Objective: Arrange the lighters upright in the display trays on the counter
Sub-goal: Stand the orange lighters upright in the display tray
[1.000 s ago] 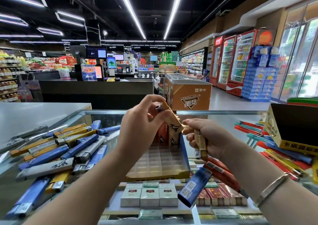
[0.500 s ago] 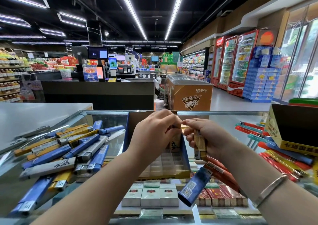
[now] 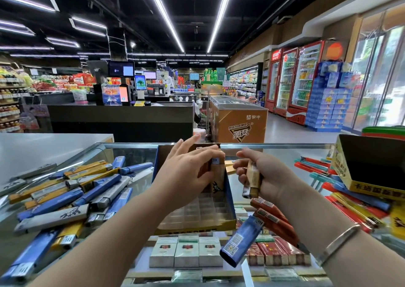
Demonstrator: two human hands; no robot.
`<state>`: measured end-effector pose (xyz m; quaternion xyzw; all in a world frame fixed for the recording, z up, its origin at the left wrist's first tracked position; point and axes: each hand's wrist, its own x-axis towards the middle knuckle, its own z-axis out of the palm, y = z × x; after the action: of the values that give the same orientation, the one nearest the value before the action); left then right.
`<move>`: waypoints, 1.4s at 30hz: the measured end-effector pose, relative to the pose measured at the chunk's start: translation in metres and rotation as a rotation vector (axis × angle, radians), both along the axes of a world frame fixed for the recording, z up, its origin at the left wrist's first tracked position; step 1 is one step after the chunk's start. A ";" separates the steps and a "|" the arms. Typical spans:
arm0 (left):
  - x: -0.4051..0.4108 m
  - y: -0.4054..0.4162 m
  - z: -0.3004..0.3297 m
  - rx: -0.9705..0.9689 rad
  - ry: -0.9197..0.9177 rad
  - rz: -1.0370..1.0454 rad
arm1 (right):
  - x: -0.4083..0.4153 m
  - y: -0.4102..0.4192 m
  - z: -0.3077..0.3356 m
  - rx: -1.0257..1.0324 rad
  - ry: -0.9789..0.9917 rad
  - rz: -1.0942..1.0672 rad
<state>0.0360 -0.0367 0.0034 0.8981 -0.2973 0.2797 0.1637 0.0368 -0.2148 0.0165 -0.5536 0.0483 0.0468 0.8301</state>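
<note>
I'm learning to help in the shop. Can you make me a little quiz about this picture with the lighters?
1. True or false: the right hand holds several lighters at once.
2. Where is the big loose pile of lighters? A) to the left of the display tray B) inside the drinks fridge C) on the floor
3. Fill in: the left hand is at a tan lighter standing ______ in the tray.

Key: 1 true: a tan lighter in its grip, red ones and a blue lighter hanging below. 2 A. 3 upright.
</note>
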 end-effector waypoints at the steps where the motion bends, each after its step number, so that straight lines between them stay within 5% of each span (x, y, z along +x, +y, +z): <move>1: -0.001 0.001 -0.002 0.051 -0.009 0.003 | 0.000 -0.001 0.000 0.022 0.007 -0.024; 7: -0.010 -0.009 0.000 -0.003 -0.184 -0.109 | 0.001 -0.009 0.002 0.022 0.061 -0.121; 15: -0.021 -0.021 0.004 -0.074 -0.341 -0.228 | 0.002 0.000 0.002 0.131 0.075 0.047; 28: -0.021 -0.009 0.011 -0.345 -0.179 -0.233 | -0.011 0.003 0.011 0.173 0.004 0.186; 35: -0.023 0.001 0.023 -0.638 -0.253 -0.212 | 0.001 -0.002 -0.001 -0.110 -0.067 0.002; 42: -0.019 0.000 0.016 -0.377 -0.170 -0.176 | 0.007 0.003 -0.011 -0.301 -0.081 0.123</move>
<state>0.0171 -0.0366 0.0191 0.7953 -0.3299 0.3897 0.3268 0.0435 -0.2123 0.0058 -0.6751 -0.0128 0.0672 0.7346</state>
